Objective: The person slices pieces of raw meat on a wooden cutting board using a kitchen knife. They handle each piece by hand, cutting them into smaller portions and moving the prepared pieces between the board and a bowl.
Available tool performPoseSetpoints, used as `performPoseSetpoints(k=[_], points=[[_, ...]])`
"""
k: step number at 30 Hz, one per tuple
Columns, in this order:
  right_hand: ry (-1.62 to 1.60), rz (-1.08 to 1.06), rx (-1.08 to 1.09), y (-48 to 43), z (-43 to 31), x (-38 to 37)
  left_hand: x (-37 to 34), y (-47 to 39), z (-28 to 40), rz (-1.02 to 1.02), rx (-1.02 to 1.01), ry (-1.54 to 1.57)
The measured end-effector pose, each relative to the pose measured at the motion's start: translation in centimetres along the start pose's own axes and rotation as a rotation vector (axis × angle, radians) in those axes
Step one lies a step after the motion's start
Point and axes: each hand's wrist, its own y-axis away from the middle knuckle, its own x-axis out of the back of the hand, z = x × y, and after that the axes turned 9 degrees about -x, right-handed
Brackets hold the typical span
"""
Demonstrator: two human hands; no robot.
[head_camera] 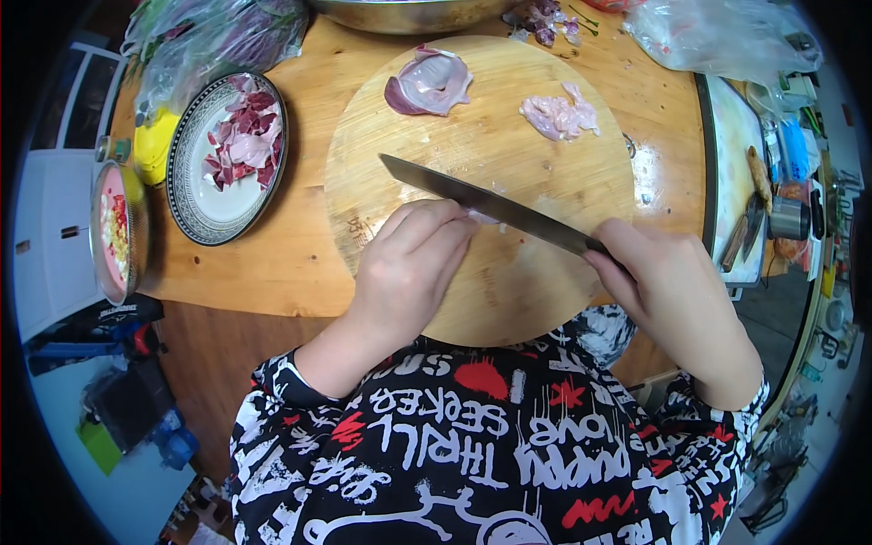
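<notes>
On the round wooden cutting board [436,293], my left hand [412,266] presses with bent fingers on a small pale piece of meat [484,216], mostly hidden by the fingertips and the blade. My right hand [647,279] is closed around the handle of a cleaver [497,208], whose blade slants across the board just beyond my left fingertips. A larger pink and dark red piece of meat [436,78] lies at the board's far side. Pale scraps [558,114] rest at its far right. Left of the board, an oval patterned plate [211,204] holds cut red and pink meat pieces [248,143].
A colander [139,238] with chopped red, yellow and white food stands at the table's left edge. Plastic-bagged greens [225,41], a metal bowl [415,19], purple peelings [545,24] and a plastic bag [722,41] line the far side. Knives [749,225] lie on a right-hand board [725,136].
</notes>
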Motion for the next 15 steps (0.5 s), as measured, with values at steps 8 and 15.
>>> performPoseSetpoints(k=[8,15], points=[[0.091,-0.059,0.025,1.6,0.9,0.6,0.0,-0.1,0.1,-0.005,-0.016,-0.014],[0.087,-0.103,0.012,-1.6,-0.4,-1.2,-0.2,-0.1,0.1,-0.002,-0.012,-0.023]])
